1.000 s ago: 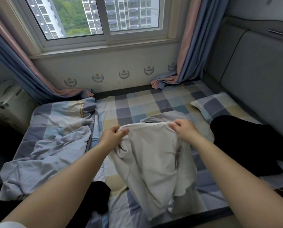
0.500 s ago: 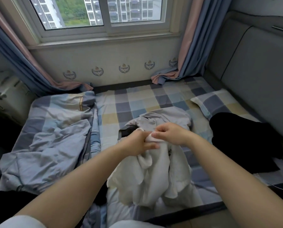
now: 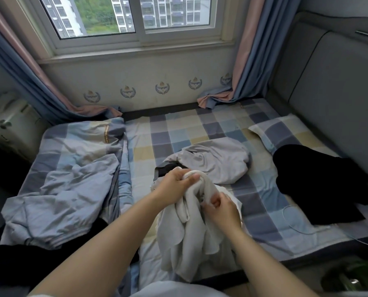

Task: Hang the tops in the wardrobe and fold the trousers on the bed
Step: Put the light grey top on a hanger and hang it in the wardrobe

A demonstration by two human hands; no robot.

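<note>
Crumpled white cotton top (image 3: 191,234) bunched in left grip (image 3: 176,185), right grip (image 3: 221,209) pinching its fold, checked bed (image 3: 178,133)

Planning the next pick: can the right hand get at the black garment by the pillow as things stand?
Probably not yet. The way to the black garment looks free, with only bare checked sheet between, but the right hand is gripping the white garment, as is the left hand. It must let go first.

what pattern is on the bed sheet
The flat bed sheet has a check of blue, grey, cream and pale yellow squares, seen in the head view.
</note>
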